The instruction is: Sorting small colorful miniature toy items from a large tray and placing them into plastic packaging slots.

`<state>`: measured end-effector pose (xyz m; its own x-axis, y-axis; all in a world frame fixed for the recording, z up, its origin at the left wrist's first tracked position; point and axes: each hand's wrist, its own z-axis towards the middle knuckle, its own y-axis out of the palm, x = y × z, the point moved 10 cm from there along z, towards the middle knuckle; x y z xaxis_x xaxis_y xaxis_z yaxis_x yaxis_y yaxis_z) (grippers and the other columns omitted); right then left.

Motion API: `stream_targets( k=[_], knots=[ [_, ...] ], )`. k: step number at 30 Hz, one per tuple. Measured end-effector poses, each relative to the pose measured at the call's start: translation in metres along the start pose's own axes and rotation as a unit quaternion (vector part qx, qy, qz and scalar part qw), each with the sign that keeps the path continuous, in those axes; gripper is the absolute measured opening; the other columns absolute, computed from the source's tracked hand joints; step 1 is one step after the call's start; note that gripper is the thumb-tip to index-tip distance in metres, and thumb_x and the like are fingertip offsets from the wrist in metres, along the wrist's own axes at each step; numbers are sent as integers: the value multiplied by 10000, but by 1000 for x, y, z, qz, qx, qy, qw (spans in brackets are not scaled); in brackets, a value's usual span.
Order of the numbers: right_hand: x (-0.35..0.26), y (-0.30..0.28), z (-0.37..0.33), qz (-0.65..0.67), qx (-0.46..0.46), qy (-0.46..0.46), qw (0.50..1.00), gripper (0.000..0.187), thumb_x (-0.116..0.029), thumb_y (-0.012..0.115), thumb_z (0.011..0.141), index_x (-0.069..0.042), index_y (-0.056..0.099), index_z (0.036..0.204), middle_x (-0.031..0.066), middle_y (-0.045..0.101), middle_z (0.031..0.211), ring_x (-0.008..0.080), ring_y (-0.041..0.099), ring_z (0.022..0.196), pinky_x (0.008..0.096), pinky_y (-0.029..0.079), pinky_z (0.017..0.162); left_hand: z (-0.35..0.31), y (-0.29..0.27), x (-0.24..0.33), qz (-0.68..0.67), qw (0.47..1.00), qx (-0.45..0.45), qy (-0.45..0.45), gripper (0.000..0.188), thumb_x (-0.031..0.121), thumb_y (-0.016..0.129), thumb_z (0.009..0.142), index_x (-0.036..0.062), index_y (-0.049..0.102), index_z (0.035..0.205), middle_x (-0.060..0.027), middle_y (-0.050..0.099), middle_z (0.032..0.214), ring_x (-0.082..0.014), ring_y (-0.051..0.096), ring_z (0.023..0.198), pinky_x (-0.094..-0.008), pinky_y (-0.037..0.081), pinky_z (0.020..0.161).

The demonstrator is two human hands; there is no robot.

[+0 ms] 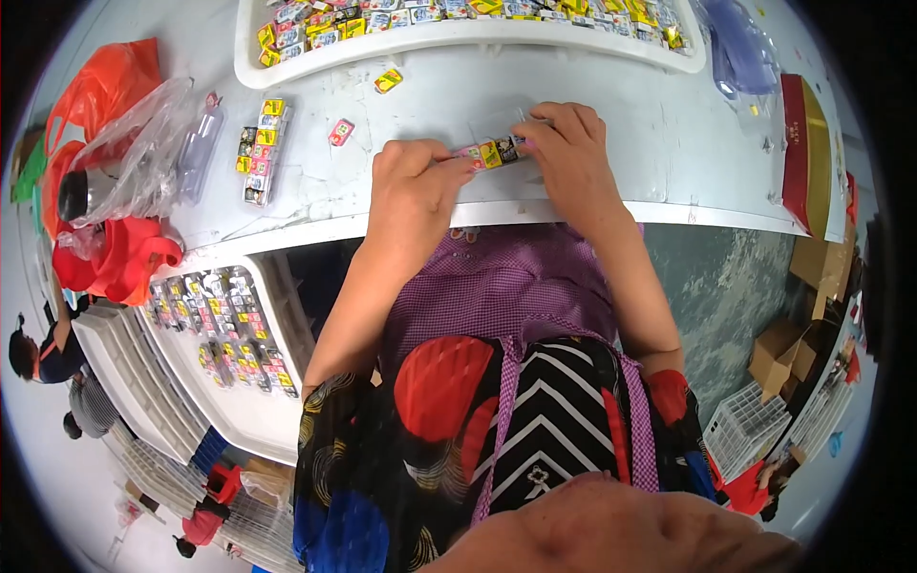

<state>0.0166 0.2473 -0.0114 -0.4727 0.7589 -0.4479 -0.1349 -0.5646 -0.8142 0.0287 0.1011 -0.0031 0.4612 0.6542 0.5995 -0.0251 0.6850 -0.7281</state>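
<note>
A short row of small wrapped blocks (492,153), yellow, pink and black, lies between my two hands near the table's front edge. My left hand (413,186) pinches its left end with thumb and fingers. My right hand (573,158) is closed on the other end, its fingers bent over it and partly hiding it. Something clear, like thin plastic, shows just behind the row. To the left lies a filled clear pack (264,151) of the same blocks in two columns. A loose pink block (341,132) and a loose yellow block (388,80) lie nearby.
A white tray (478,36) heaped with blocks stands at the back. Clear plastic trays (740,48) sit back right, beside a red and gold box (795,158). Plastic bags (115,81) crowd the left. Below left, a white crate (258,401) holds filled packs.
</note>
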Motion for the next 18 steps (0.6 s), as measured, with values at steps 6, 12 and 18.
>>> stream_targets(
  k=[6, 12, 18],
  knots=[
    [4, -8, 0, 6, -11, -4, 1000, 292, -17, 660, 762, -100, 662, 1042, 71, 561, 1009, 261, 495, 1018, 358, 372, 909, -1, -6, 7, 33, 999, -34, 25, 233, -9, 667, 748, 66, 708, 965, -68, 615, 937, -263, 528, 871, -343, 421, 783],
    [45, -23, 2, 261, 41, 172, 949, 243, 49, 613, 830, -39, 659, 1051, 30, 594, 915, 117, 568, 850, 243, 454, 788, -11, -50, -34, -41, 995, -9, -92, 263, 12, 639, 785, 43, 670, 1045, -128, 614, 975, -310, 530, 934, -370, 443, 832],
    [58, 12, 14, 374, 16, 275, 886, 183, 29, 639, 818, -13, 663, 995, 40, 622, 891, 120, 598, 803, 257, 482, 754, -28, -35, -28, 23, 997, -49, -60, 321, 9, 672, 754, 39, 659, 1074, -138, 602, 954, -314, 546, 896, -387, 463, 794]
  ],
)
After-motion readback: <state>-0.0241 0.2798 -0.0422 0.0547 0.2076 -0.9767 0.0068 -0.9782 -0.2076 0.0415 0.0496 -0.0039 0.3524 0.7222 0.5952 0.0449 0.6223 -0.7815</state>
